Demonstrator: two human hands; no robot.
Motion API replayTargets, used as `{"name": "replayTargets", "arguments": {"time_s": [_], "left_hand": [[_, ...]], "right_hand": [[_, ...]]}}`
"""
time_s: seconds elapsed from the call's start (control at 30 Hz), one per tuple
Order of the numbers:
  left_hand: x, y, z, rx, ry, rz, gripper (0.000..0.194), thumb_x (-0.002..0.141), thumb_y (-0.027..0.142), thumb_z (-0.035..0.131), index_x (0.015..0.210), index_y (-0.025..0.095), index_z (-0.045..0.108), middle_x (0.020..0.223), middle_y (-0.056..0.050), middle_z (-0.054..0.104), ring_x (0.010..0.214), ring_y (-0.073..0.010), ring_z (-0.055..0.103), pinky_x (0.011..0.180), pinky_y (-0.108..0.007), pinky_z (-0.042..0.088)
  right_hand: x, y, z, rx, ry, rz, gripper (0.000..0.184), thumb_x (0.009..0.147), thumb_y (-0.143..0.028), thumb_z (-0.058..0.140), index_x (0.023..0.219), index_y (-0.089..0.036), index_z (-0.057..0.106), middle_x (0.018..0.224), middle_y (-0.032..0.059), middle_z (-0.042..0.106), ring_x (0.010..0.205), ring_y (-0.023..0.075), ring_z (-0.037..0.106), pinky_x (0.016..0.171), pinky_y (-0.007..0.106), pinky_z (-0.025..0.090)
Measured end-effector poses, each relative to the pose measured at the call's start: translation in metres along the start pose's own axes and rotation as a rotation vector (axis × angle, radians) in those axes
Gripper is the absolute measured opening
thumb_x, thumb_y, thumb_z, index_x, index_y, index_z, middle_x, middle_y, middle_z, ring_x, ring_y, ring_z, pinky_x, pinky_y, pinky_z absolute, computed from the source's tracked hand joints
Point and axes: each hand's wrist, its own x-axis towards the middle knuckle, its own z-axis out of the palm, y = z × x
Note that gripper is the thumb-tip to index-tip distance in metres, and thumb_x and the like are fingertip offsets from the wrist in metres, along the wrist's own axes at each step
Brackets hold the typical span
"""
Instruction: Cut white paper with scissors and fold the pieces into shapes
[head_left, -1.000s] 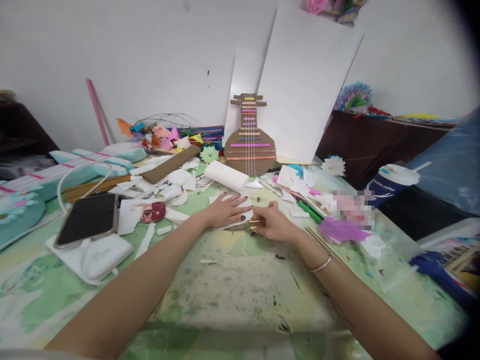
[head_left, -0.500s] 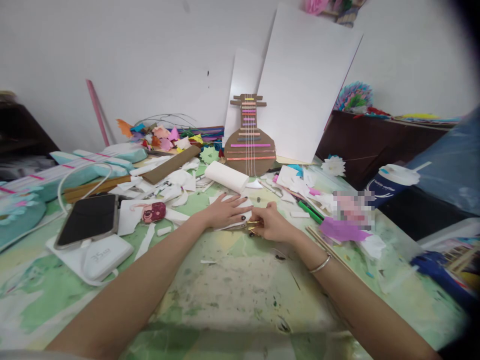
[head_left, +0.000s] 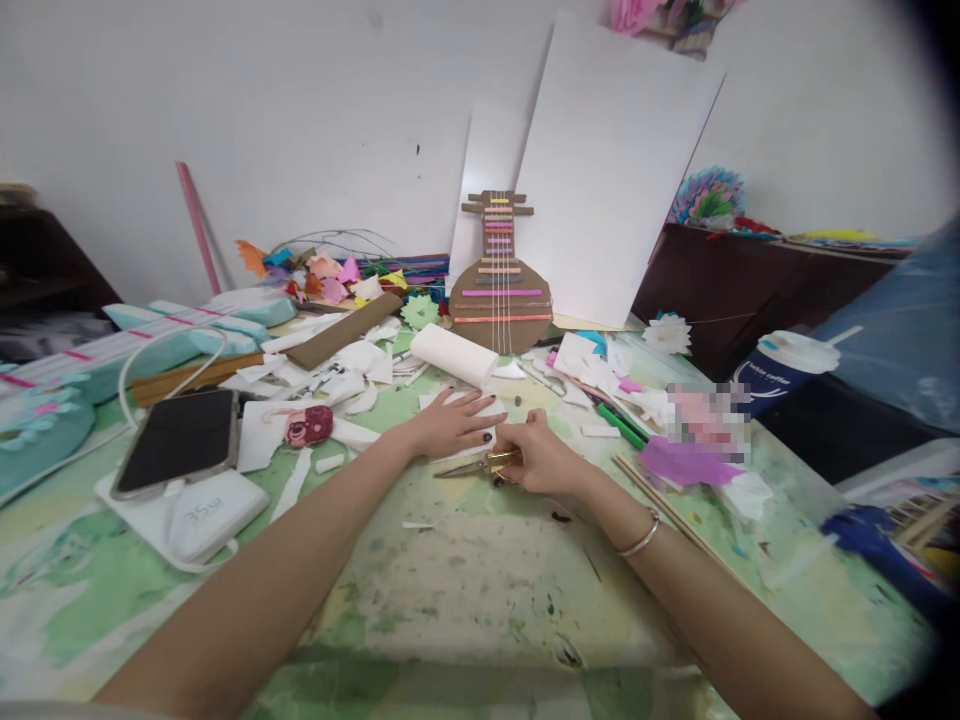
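The left hand (head_left: 450,424) lies flat with fingers spread, gripping nothing, over a piece of white paper (head_left: 493,408) on the bench (head_left: 442,600). Just beside it, the right hand (head_left: 544,455) is curled around the gold handles of a pair of scissors (head_left: 480,465), whose blades point left along the paper's near edge; how the fingers sit in the loops is hard to make out. A white roll (head_left: 454,355) lies just beyond the left hand, in front of a brown stringed model (head_left: 501,300) (its bands are brightly coloured). Thin sticks (head_left: 660,500) rest near the right forearm.
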Motion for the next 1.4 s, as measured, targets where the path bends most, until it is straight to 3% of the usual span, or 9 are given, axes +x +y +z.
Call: {"name": "replayTargets", "arguments": {"time_s": [0.23,0.37,0.47,0.63,0.77,0.87,1.17,1.4], "left_hand": [[0.000,-0.003,-0.002,-0.082,0.009,-0.015,0.048,0.092,0.050,0.029,0.138,0.040,0.025,0.149,-0.001,0.021,0.135,-0.0283,0.020,0.105,-0.052,0.010],[-0.001,-0.004,-0.005,-0.242,0.111,-0.034,0.041,0.085,0.047,0.046,0.122,0.030,0.055,0.139,-0.004,0.043,0.127,-0.0265,0.035,0.104,-0.044,0.019],[-0.004,0.001,-0.012,-0.295,0.193,-0.089,0.029,0.078,0.042,0.057,0.095,0.022,0.069,0.113,-0.008,0.062,0.109,-0.0262,0.049,0.094,-0.038,0.031],[-0.010,0.008,-0.020,-0.515,0.059,-0.252,0.037,0.063,0.029,0.067,0.098,0.018,0.060,0.081,-0.002,0.060,0.076,-0.0184,0.053,0.066,-0.026,0.037],[-0.011,0.005,-0.018,-0.651,-0.005,-0.243,0.018,0.063,0.026,0.065,0.079,0.017,0.060,0.068,0.002,0.055,0.063,-0.0133,0.048,0.056,-0.022,0.033],[-0.013,0.001,-0.017,-0.742,-0.005,-0.206,0.015,0.064,0.027,0.065,0.071,0.016,0.058,0.064,0.003,0.051,0.061,-0.0121,0.046,0.055,-0.022,0.031],[-0.023,-0.014,-0.019,-1.094,0.011,-0.143,0.023,0.068,0.032,0.068,0.078,0.014,0.057,0.070,0.001,0.059,0.064,-0.0119,0.052,0.060,-0.023,0.039],[-0.023,-0.017,-0.016,-1.212,-0.007,-0.126,0.022,0.067,0.029,0.071,0.078,0.013,0.062,0.071,-0.001,0.062,0.064,-0.0117,0.053,0.061,-0.023,0.041]], "right_hand": [[-0.012,0.012,-0.008,0.007,0.004,0.094,0.016,0.065,-0.015,0.059,0.076,-0.017,0.047,0.063,-0.0044,0.057,0.058,0.0116,0.047,0.078,0.033,0.021],[-0.017,0.018,-0.011,-0.011,0.006,0.128,0.017,0.063,-0.014,0.059,0.076,-0.017,0.048,0.063,-0.0043,0.058,0.058,0.0115,0.047,0.078,0.033,0.021],[-0.019,0.020,-0.014,-0.001,0.010,0.139,0.018,0.063,-0.014,0.059,0.076,-0.017,0.048,0.064,-0.0042,0.059,0.059,0.0116,0.048,0.078,0.032,0.021],[-0.023,0.021,-0.020,-0.006,-0.018,0.148,0.015,0.063,-0.014,0.058,0.074,-0.017,0.047,0.061,-0.0053,0.056,0.057,0.0104,0.046,0.077,0.032,0.021],[-0.025,0.021,-0.024,0.010,-0.046,0.132,0.016,0.063,-0.013,0.058,0.073,-0.017,0.046,0.063,-0.0056,0.055,0.057,0.0094,0.045,0.076,0.030,0.021],[-0.027,0.020,-0.025,0.008,-0.055,0.124,0.017,0.064,-0.016,0.058,0.075,-0.017,0.045,0.062,-0.0061,0.054,0.056,0.0091,0.044,0.075,0.030,0.021],[-0.023,0.019,-0.020,0.002,-0.045,0.109,0.018,0.067,-0.020,0.058,0.079,-0.018,0.044,0.064,-0.0042,0.054,0.059,0.0112,0.045,0.074,0.030,0.021],[-0.019,0.014,-0.019,-0.017,-0.025,0.119,0.018,0.066,-0.018,0.058,0.078,-0.018,0.046,0.064,-0.0042,0.055,0.059,0.0115,0.045,0.074,0.031,0.022]]}}
